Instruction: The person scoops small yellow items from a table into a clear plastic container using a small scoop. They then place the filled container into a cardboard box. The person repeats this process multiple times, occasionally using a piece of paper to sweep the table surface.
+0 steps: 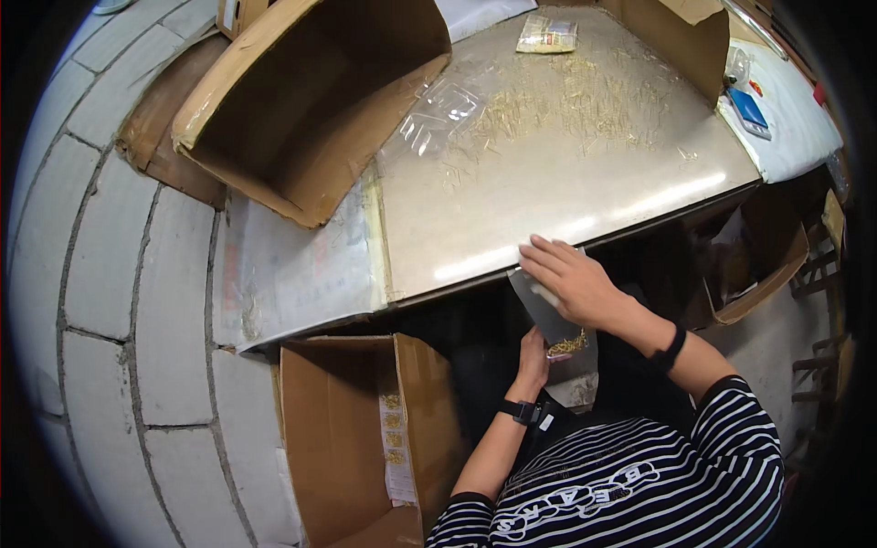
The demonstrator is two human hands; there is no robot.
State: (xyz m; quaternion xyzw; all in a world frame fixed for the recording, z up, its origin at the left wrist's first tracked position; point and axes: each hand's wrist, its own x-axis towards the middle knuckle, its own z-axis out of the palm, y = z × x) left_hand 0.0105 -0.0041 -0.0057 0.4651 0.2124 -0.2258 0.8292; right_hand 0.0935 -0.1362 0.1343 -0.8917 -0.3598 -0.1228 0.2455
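My left hand (533,352) is below the table's front edge, gripping the lower end of a clear plastic bag (548,315) with small gold-coloured pieces (568,345) in its bottom. My right hand (571,279) lies over the bag's upper part, fingers spread flat at the table edge. Several thin gold pieces (557,110) are scattered over the far part of the shiny table top (512,210). A clear plastic tray insert (438,114) lies on the table to the left of them.
A large open cardboard box (301,119) lies on its side at the table's left. Another open box (356,438) stands on the floor by my left arm. A small packet (546,35) lies at the far edge. Further boxes (758,265) and a blue object (747,108) are on the right.
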